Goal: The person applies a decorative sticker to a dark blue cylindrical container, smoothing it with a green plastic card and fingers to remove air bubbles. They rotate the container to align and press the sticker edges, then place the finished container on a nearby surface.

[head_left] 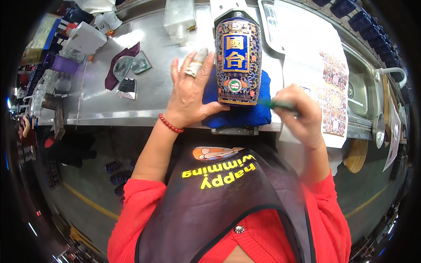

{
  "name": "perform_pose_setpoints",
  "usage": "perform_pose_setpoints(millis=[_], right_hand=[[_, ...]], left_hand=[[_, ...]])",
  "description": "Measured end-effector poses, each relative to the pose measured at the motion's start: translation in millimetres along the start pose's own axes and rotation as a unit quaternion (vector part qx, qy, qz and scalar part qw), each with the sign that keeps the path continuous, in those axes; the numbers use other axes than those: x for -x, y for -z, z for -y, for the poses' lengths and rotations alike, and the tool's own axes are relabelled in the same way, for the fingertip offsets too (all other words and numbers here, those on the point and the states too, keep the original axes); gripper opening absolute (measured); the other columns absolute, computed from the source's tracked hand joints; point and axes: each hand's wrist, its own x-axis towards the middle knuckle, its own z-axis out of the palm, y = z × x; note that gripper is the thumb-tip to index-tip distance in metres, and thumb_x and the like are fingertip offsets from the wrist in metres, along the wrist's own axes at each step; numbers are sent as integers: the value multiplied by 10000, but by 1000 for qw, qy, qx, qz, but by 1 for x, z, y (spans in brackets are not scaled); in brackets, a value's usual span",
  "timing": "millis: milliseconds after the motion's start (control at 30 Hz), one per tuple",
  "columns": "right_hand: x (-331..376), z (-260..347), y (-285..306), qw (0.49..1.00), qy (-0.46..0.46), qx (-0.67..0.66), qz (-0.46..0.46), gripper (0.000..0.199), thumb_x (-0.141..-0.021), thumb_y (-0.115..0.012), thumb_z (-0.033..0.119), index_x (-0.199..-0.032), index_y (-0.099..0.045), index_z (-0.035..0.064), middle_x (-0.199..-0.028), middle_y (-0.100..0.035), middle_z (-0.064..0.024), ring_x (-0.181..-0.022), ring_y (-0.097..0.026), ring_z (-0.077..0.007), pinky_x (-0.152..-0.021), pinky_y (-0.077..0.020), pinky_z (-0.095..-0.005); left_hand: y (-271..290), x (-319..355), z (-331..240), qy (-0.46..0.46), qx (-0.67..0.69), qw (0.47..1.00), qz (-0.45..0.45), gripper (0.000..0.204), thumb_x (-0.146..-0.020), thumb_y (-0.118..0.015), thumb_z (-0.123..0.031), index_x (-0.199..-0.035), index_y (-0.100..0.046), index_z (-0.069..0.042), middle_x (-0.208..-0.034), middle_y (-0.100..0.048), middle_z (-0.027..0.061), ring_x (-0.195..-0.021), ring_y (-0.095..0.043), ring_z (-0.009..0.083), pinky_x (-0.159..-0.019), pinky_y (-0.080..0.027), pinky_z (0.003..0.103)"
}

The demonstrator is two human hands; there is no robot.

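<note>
Blue ceramic bottle [238, 61], tall and glossy with ornate gold and floral patterning, lies on a folded blue towel [245, 111] at the near edge of the brushed steel counter [153, 94]. Left hand [189, 94] sits just left of the bottle, fingers spread flat, thumb touching its base, a bandaged fingertip up top. Right hand [300, 116], just right of the bottle's base, is curled tight around a thin green tool [274, 104], its blurred tip near the bottle. A printed label sheet [331, 81] lies right of the bottle.
</note>
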Motion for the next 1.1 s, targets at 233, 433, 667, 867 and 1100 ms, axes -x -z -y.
perform_pose_setpoints(millis=[233, 433, 667, 867, 1100], right_hand=[[19, -10, -31, 980, 5, 193, -45, 521, -915, -521, -148, -1423, -549, -37, -1493, -508, -244, -1280, -574, -350, -1024, -500, -385], [40, 5, -52, 978, -10, 205, 33, 661, -870, -679, 8, -1497, -470, -5, -1578, -392, -255, -1350, -455, -440, -1127, -382, -490], [44, -5, -56, 972, -6, 233, 33, 811, -758, -802, 40, -1503, -481, 50, -1557, -421, -244, -1305, -476, -437, -1090, -423, -490], [17, 7, -33, 989, 5, 106, -98, 564, -834, -711, -82, -1376, -558, -40, -1318, -628, -250, -1100, -652, -387, -855, -558, -419], [-30, 22, -16, 945, 203, 251, 58, 478, -570, -778, -74, -1025, -706, 55, -903, -644, -101, -766, -586, -291, -659, -473, -392]], left_hand=[[10, -1, -6, -12, -22, 1000, -8, 1091, -847, -564, -784, -1595, -320, -28, -1559, -437, 228, -1501, -284, 418, -1209, -52, 630], [-12, 3, -13, 98, 266, 959, 20, 1034, -958, -401, -765, -1641, -147, -31, -1631, -297, 242, -1545, -216, 390, -1217, -20, 600], [-18, 4, -9, 94, 267, 959, 34, 1074, -937, -405, -794, -1651, -90, -56, -1641, -271, 240, -1548, -203, 386, -1210, -10, 620], [-15, 9, -3, 44, 165, 985, 36, 1185, -857, -564, -791, -1640, -98, -35, -1624, -281, 261, -1522, -230, 442, -1200, -14, 646], [6, -4, -12, 9, -66, 998, 2, 1126, -714, -763, -710, -1501, -448, 30, -1125, -688, 225, -1468, -328, 451, -1161, -49, 716]])
